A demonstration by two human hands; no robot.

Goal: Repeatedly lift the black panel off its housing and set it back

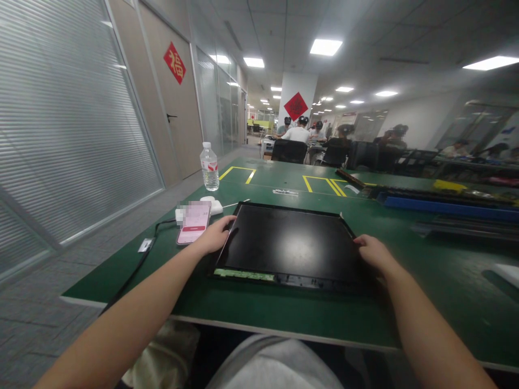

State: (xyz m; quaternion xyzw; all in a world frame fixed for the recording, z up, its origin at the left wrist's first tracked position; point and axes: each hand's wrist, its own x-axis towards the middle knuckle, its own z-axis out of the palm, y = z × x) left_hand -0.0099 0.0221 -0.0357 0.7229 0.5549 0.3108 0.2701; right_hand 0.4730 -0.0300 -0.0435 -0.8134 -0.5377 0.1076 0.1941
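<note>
A black flat display panel [290,240] lies in front of me, with a green circuit strip [244,274] along the left part of its near edge. My left hand [217,235] grips the panel's left side, closed around the frame. On the opposite side, my right hand [375,254] holds the right edge, thumb on top and the other fingers mostly hidden beneath. Whether the panel rests on the table or is slightly raised, I cannot tell.
On the green table [133,265], a phone [194,224], white charger [211,205] and black cable [141,262] lie left of the panel. A water bottle [210,167] stands behind them. Long dark strips and a blue strip [438,204] lie at right. People sit farther back.
</note>
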